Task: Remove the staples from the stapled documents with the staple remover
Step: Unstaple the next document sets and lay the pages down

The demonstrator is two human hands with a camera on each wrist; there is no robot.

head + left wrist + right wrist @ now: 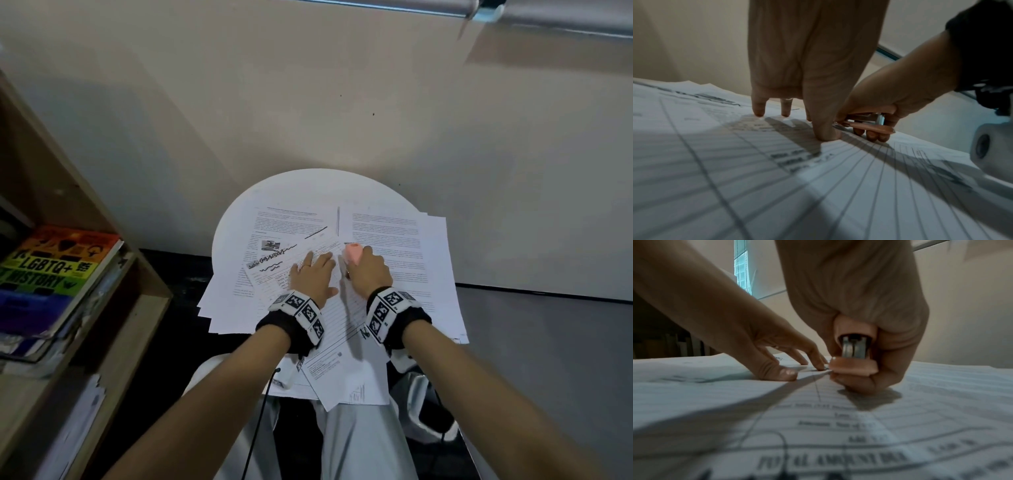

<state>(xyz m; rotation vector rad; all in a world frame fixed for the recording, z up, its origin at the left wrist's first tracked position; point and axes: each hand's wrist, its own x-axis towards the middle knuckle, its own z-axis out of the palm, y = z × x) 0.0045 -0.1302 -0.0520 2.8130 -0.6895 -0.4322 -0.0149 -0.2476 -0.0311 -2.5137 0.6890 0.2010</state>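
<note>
Staple remover (pixel 352 254) gripped at document's (pixel 342 325) edge.

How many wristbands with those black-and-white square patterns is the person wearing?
2. One wristband sits on the left wrist, behind the left hand pressing the papers; the other wristband sits on the right wrist, behind the right hand gripping the pink staple remover.

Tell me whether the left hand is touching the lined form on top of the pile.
Touching. In the left wrist view the left hand's thumb and fingertips press flat on the lined form, no gap beneath.
</note>
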